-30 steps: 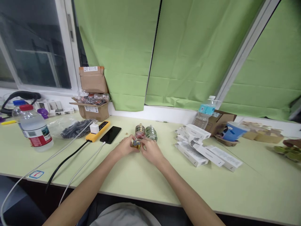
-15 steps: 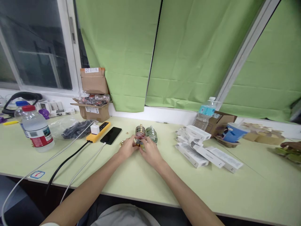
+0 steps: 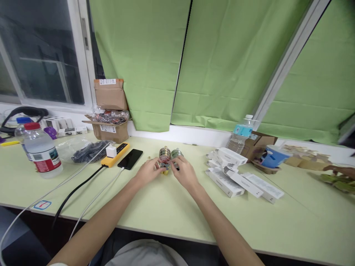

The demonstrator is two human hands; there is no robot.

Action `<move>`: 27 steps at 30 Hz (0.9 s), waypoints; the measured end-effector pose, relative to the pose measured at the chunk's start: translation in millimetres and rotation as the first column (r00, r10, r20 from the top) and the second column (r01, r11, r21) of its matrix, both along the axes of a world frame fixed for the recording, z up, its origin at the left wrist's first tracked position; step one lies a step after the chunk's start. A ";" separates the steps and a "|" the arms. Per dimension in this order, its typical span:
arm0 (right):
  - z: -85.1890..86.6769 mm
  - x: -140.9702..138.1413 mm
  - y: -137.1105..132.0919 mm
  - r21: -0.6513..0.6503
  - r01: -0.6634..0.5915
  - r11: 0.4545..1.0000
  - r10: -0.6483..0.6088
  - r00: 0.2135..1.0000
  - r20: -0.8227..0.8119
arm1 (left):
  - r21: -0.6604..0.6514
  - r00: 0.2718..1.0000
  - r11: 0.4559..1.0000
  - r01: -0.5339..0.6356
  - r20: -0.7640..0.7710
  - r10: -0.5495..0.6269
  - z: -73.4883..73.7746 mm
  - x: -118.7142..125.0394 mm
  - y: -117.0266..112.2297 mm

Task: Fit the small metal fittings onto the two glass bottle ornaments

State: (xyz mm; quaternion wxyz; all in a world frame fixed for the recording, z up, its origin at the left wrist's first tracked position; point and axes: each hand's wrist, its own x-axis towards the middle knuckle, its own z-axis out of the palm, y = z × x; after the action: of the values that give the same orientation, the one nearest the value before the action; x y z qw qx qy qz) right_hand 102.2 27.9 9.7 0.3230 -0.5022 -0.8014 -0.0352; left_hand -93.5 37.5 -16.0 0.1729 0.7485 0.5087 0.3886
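Observation:
My left hand (image 3: 149, 170) pinches a small dark grey piece (image 3: 165, 166) from its left side. On the other side, the fingertips of my right hand (image 3: 185, 170) are closed at the piece's right end. Just below it shows a small yellow thing (image 3: 165, 172), too small to name. Right behind my fingers stands a clear lidded jar (image 3: 164, 154) with a gold knob and reddish contents. A second clear jar (image 3: 176, 152) with greenish contents is beside it, partly hidden by my right hand. A tiny gold-coloured bit (image 3: 149, 157) lies left of the jars.
Left of my hands are a black phone (image 3: 130, 159), a yellow power strip (image 3: 115, 155) with cables, and a red-capped bottle (image 3: 43, 151). White boxes (image 3: 230, 173) are piled on the right, near a blue-labelled bottle (image 3: 240, 135) and a blue tub (image 3: 273, 156).
My hands have moved slightly apart, exposing more of the grey piece and the yellow thing between them. The view has shifted a little.

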 end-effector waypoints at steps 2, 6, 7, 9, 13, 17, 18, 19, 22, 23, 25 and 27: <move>2.1 3.6 0.7 0.029 0.077 0.997 -0.078 0.996 0.041 | 0.117 0.995 0.992 -0.050 -0.084 0.060 4.6 -7.7 1.7; -0.1 6.7 3.6 0.020 0.209 0.978 -0.210 0.970 0.126 | 0.297 0.956 0.939 -0.175 -0.176 0.234 3.9 -26.4 12.9; -1.3 6.5 4.2 0.016 0.238 0.971 -0.238 0.961 0.142 | 0.308 0.949 0.935 -0.178 -0.196 0.246 1.6 -29.9 16.4; -3.4 5.5 4.7 0.015 0.294 0.956 -0.293 0.942 0.164 | 0.301 0.940 0.939 -0.163 -0.241 0.241 -4.6 -34.1 23.2; -6.6 1.5 4.1 0.034 0.384 0.923 -0.382 0.901 0.207 | 0.248 0.924 0.958 -0.147 -0.312 0.222 -19.6 -33.1 33.8; -9.1 -2.8 2.3 0.006 0.434 0.901 -0.422 0.872 0.248 | 0.177 0.937 0.977 -0.116 -0.306 0.167 -31.7 -32.6 43.0; -9.7 -3.9 1.6 -0.007 0.443 0.897 -0.427 0.868 0.254 | 0.164 0.941 0.981 -0.108 -0.300 0.154 -33.9 -33.4 45.1; -10.2 -4.9 1.0 -0.022 0.450 0.893 -0.430 0.865 0.259 | 0.154 0.945 0.983 -0.099 -0.296 0.142 -35.7 -34.5 46.9; -11.5 -7.5 -0.5 -0.069 0.465 0.883 -0.430 0.859 0.277 | 0.149 0.951 0.987 -0.068 -0.290 0.109 -38.2 -37.3 50.5; -11.9 -8.1 -0.7 -0.078 0.465 0.882 -0.428 0.858 0.284 | 0.155 0.952 0.986 -0.055 -0.291 0.099 -38.2 -37.7 50.9; -12.7 -8.9 -0.6 -0.081 0.468 0.880 -0.426 0.854 0.297 | 0.168 0.952 0.985 -0.039 -0.292 0.088 -37.1 -37.9 50.9; -13.4 -9.3 0.1 -0.078 0.471 0.878 -0.429 0.850 0.305 | 0.172 0.953 0.984 -0.044 -0.288 0.093 -35.8 -37.3 50.5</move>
State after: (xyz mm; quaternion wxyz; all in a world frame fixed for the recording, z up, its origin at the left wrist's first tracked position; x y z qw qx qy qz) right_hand 92.9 28.0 -3.6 0.1512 -0.6890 -0.6985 -0.1202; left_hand -130.8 88.0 -51.8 0.0196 0.7916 0.5207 0.3191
